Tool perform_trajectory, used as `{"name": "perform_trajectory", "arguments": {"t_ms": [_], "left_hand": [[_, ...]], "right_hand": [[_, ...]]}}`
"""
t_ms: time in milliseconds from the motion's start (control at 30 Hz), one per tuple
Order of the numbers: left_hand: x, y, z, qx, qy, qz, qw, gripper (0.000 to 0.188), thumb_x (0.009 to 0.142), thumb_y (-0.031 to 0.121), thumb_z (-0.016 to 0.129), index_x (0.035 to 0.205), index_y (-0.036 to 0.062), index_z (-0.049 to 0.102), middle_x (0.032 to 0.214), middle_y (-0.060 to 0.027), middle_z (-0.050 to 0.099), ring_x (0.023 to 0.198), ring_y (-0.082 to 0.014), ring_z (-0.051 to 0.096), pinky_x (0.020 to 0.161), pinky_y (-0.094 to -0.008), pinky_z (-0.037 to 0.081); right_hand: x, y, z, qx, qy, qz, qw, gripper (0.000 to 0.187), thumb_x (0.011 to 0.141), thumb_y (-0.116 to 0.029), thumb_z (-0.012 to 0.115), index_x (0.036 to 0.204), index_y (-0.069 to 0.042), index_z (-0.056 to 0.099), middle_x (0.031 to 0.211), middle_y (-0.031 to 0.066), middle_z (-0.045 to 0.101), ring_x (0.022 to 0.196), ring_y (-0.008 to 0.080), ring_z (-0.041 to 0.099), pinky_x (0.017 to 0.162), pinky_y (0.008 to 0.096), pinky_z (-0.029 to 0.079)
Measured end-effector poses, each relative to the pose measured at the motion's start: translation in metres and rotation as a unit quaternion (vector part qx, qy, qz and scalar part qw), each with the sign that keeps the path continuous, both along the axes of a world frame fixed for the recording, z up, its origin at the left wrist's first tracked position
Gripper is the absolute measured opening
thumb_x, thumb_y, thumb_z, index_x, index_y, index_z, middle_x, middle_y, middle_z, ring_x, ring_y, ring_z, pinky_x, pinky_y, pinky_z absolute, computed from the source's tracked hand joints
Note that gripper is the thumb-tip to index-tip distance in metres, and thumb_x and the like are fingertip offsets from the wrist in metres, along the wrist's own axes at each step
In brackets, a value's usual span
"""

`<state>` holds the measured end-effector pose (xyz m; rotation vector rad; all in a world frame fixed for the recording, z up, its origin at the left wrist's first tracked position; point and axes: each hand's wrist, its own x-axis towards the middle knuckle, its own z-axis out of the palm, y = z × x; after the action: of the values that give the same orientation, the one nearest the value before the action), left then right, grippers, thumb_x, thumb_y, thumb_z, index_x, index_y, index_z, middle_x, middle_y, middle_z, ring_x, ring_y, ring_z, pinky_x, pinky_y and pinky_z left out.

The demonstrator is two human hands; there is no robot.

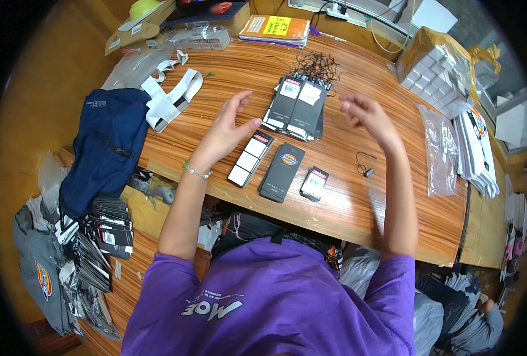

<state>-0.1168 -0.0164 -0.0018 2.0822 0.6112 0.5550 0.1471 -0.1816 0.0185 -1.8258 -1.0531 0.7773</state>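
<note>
My left hand (223, 132) is held over the table, thumb and fingers apart, with nothing in it. It is just left of a stack of dark hang tags (283, 113) whose black strings (317, 66) lie tangled at the far end. On the other side of the stack, my right hand (371, 120) is raised with its fingers loosely bent and no object in it. Nearer to me lie a pile of tags with white labels (250, 160), a dark grey pile of tags with an oval logo (282, 172) and a short pile of small labels (315, 184).
A single looped black string (368, 172) lies at the right. Further right are a clear plastic bag (440, 151), folded white garments (477, 151) and a wrapped block of small white boxes (432, 71). A navy garment (106, 142) hangs over the left edge. Notebooks (274, 29) lie at the back.
</note>
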Motion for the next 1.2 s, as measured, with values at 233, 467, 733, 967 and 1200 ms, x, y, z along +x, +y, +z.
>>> {"name": "perform_trajectory", "arguments": {"t_ms": [233,467,733,967,1200], "left_hand": [[-0.021,-0.028,0.016,0.141,0.066,-0.069,0.985,0.045,0.081,0.02,0.06,0.121,0.005,0.046,0.121,-0.0128,0.045,0.115,-0.025,0.041,0.098,-0.0351,0.031],[0.015,-0.016,0.005,0.044,-0.014,0.009,0.999,0.06,0.082,0.03,0.059,0.127,0.0,0.034,0.124,-0.0165,0.043,0.115,-0.0244,0.042,0.096,-0.0343,0.034],[0.088,0.042,-0.032,-0.225,0.133,-0.093,0.961,0.057,0.082,0.039,0.059,0.113,-0.0076,0.047,0.1,-0.0119,0.059,0.087,-0.0139,0.056,0.075,-0.0244,0.045],[0.101,0.043,-0.029,-0.234,0.153,-0.108,0.954,0.038,0.079,0.017,0.062,0.108,-0.007,0.054,0.098,-0.0122,0.062,0.083,-0.0161,0.059,0.075,-0.025,0.046],[0.12,0.044,-0.042,-0.193,0.171,-0.099,0.961,0.03,0.078,0.007,0.059,0.104,-0.0066,0.056,0.096,-0.0123,0.062,0.083,-0.0167,0.059,0.074,-0.027,0.046]], "right_hand": [[-0.091,-0.09,-0.015,-0.033,-0.114,0.013,0.993,0.028,0.083,-0.021,0.059,0.1,0.001,0.058,0.08,0.0105,0.056,0.074,0.0178,0.055,0.066,0.0291,0.045],[-0.083,-0.06,-0.034,0.126,0.166,-0.133,0.969,0.042,0.083,-0.023,0.06,0.115,0.002,0.051,0.101,0.0068,0.056,0.09,0.0148,0.052,0.073,0.0268,0.044],[-0.03,0.047,-0.058,-0.034,0.31,-0.163,0.936,0.041,0.078,-0.034,0.065,0.097,0.001,0.056,0.083,0.0115,0.056,0.065,0.0173,0.052,0.049,0.0306,0.038],[-0.036,0.076,-0.049,-0.094,0.313,-0.239,0.914,0.023,0.077,-0.016,0.061,0.091,0.002,0.057,0.077,0.0146,0.06,0.06,0.0219,0.058,0.048,0.0352,0.044],[-0.033,0.094,-0.07,-0.037,0.301,-0.262,0.916,0.024,0.078,-0.006,0.054,0.095,0.011,0.055,0.085,0.0198,0.061,0.069,0.0286,0.061,0.056,0.0402,0.05]]}}
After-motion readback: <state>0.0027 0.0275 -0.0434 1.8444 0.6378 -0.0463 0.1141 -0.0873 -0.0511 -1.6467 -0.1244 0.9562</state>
